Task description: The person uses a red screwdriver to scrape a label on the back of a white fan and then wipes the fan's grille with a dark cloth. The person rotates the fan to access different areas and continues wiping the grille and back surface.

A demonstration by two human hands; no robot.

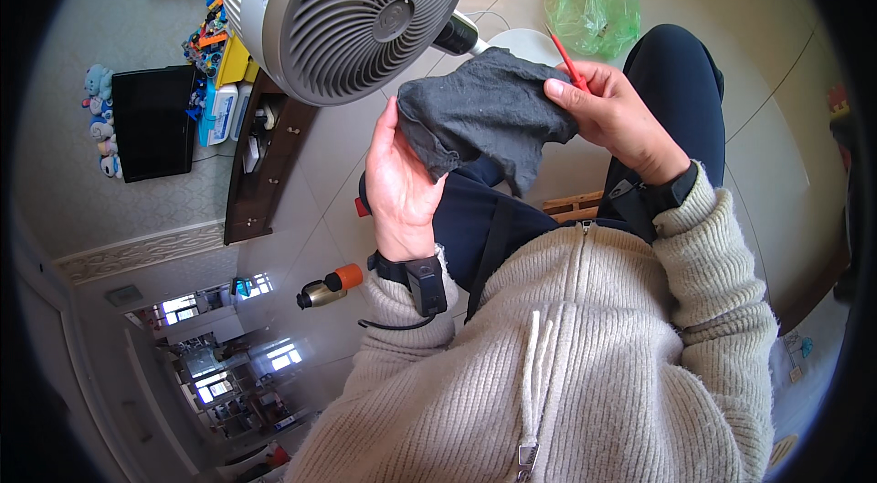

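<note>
A dark grey cloth [479, 103] is stretched between my two hands, above my knees. My left hand [408, 188] holds its left end, palm turned up, with the fingers hidden beneath the fabric. At the right end, my right hand [610, 106] pinches the cloth between thumb and fingers. The same hand also keeps hold of a slim red screwdriver [567, 57], whose thin tip points up and away. Just beyond the cloth stands a pedestal fan [384, 24] with a grey spiral grille and a white housing. Part of its round white base [527, 43] shows behind the cloth.
A crumpled green plastic bag [593, 7] lies on the tiled floor beyond my right knee. Left are a dark wooden cabinet [257, 188], a television [154, 123] and toys [209, 38]. A vacuum flask [318, 292] with an orange part stands left of my left wrist.
</note>
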